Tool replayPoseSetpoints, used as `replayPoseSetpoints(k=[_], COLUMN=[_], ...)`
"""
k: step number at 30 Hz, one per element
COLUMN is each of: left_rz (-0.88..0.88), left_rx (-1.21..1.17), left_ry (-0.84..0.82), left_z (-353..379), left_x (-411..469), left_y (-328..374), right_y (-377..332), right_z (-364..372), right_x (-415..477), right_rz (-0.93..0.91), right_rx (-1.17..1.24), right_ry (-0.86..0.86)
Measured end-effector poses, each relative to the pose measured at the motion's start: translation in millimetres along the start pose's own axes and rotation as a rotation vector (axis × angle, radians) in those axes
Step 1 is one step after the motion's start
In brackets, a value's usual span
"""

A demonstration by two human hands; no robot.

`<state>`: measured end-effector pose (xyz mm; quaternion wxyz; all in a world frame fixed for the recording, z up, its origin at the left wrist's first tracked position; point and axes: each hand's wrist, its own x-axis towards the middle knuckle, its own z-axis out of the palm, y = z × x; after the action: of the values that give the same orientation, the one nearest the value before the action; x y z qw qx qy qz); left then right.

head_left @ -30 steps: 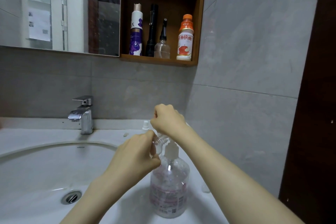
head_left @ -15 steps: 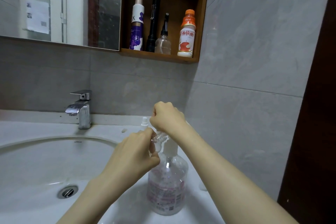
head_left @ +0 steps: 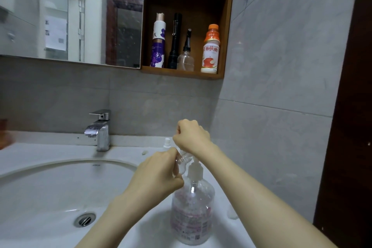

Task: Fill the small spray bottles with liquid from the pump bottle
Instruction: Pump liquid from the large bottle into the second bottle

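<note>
Indoors, pump bottle [head_left: 192, 213] on white sink [head_left: 50, 187], grey tiled wall [head_left: 281, 66]

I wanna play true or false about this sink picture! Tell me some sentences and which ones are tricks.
1. The left hand holds a small clear bottle beside the top of the pump bottle. True.
2. The right hand is turning the tap. False: it is curled over the pump bottle's top, away from the tap.
3. Water is running from the tap. False: no water shows.
4. The orange-capped bottle stands at the right end of the shelf. True.
5. The pump bottle lies on its side. False: it stands upright on the edge of the sink.
</note>
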<state>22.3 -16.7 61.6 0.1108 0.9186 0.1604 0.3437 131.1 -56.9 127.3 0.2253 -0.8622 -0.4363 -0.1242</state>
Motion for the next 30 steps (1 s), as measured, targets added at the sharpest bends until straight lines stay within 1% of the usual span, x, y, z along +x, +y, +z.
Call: replayPoseSetpoints(k=[11, 15, 17, 19, 20, 22, 24, 26, 30], left_rz=[0.015, 0.010, 0.017, 0.002, -0.021, -0.061, -0.080, -0.096, -0.117], left_rx=[-0.023, -0.013, -0.017, -0.054, -0.094, -0.170, -0.233, -0.297, -0.371], left_ry=[0.061, 0.044, 0.042, 0.020, 0.003, -0.025, -0.042, -0.043, -0.024], left_z=[5.4, 10.8, 11.1, 9.8, 8.4, 6.2, 4.3, 3.3, 3.3], left_x=[-3.5, -4.0, -1.4, 1.4, 1.7, 2.5, 0.7, -1.2, -1.7], left_y=[-3.1, -4.2, -3.7, -2.9, -2.1, -0.1, 1.6, 2.3, 6.2], right_y=[-0.9, 2.2, 5.0, 6.9, 7.9, 11.6, 19.0, 24.8, 32.5], right_z=[2.6, 11.2, 11.1, 10.3, 9.0, 4.2, 0.6, 4.3, 30.3], right_x=[-1.1, -0.6, 4.5, 10.5, 12.6, 13.1, 2.8, -15.2, -58.0], right_rz=[-0.029, -0.020, -0.018, 0.010, 0.026, 0.058, 0.076, 0.071, 0.007], right_rx=[-0.051, -0.105, -0.093, 0.046, 0.186, 0.551, 0.827, 0.953, 0.985], right_ry=[0.035, -0.019, 0.002, 0.073, 0.132, 0.249, 0.291, 0.293, 0.311])
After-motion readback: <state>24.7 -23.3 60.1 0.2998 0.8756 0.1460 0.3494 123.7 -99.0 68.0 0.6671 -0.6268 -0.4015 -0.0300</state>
